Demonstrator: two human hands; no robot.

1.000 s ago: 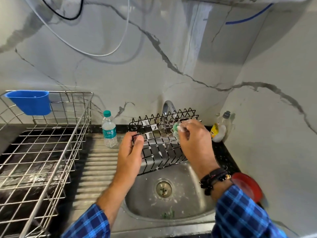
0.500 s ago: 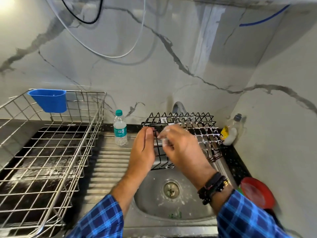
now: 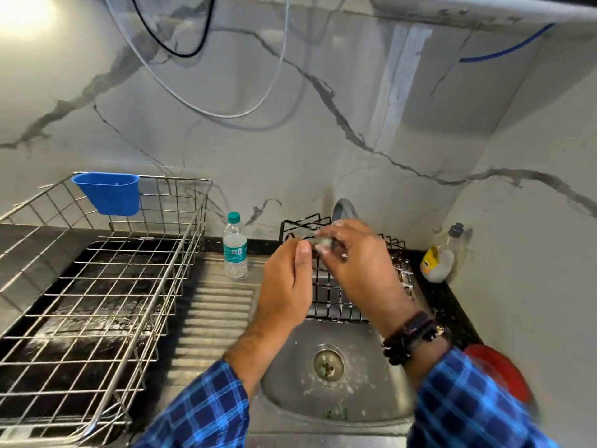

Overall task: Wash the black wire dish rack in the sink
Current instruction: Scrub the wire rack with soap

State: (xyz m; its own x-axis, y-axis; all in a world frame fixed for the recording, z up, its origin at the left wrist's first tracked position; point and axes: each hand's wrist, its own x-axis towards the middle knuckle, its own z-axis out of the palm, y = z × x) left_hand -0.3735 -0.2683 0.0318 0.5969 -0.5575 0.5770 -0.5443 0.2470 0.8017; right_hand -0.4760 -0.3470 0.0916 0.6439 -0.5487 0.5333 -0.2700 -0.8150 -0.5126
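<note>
Home kitchen, folks: a steel sink (image 3: 371, 388) with ribbed drainboard (image 3: 216, 313) under a curved tap (image 3: 344, 209). Marble-look wall (image 3: 290, 140) behind, dish-soap bottle (image 3: 441, 261) in the corner, wire draining basket (image 3: 97, 302) alongside.

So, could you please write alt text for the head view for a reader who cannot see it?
The left hand holds a black wire dish rack over a steel sink while the right hand pinches a pale scrubber at its top edge.
</note>
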